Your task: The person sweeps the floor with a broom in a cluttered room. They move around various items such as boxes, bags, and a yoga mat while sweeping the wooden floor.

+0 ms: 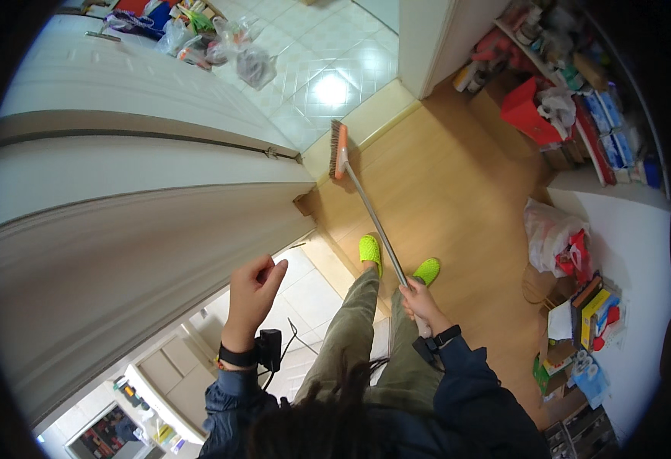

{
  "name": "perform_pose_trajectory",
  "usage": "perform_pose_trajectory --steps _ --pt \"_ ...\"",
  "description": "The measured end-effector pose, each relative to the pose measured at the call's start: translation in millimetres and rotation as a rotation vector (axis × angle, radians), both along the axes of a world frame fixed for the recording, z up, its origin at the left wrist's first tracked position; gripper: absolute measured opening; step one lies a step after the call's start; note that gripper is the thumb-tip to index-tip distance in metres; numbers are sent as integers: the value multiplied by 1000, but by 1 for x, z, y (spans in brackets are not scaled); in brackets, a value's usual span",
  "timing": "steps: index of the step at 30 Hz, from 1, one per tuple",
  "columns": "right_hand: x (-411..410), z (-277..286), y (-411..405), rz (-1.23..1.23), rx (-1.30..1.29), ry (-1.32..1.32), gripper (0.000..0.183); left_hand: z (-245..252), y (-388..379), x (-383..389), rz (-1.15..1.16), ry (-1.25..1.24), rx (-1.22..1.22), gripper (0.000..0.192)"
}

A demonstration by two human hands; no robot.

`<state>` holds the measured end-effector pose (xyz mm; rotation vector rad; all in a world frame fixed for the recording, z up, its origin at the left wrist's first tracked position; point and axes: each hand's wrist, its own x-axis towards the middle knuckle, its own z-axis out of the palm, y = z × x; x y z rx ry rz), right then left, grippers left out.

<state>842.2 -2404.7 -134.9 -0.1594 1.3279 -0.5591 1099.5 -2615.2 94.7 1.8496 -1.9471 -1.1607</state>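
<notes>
My right hand [419, 302] grips the metal handle of a broom [374, 215] close to its upper end. The orange broom head [341, 152] with dark bristles is on its side by the pale threshold strip [390, 115]. My left hand [257, 292] is raised in front of the white wall, its fingers curled in and the thumb along them. I see nothing in it. Both wrists carry straps with small black devices. Below, my feet in bright yellow-green slippers [370, 250] stand on the wood-look floor [456, 189].
Plastic bags [255, 67] lie on the tiled floor beyond the threshold. Along the right wall are a white bag [550, 235], boxes [591, 312] and a blue pack of rolls [589, 376]. A loaded shelf [605, 126] fills the upper right. A white door [111, 74] is at left.
</notes>
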Motion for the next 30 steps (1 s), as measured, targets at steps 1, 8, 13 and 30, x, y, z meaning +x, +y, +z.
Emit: perform_pose_trajectory --steps 1,8,13,30 --pt "-1 7 -4 38 -14 23 34 1 0 0 5 3 2 37" --pt "22 29 -50 621 -342 644 39 3 0 3 33 20 -1 37" --pt "29 45 -54 816 -252 853 43 7 3 12 56 3 -16 37" --pt "6 -15 -69 1130 -266 984 55 12 17 13 73 -28 0 37"
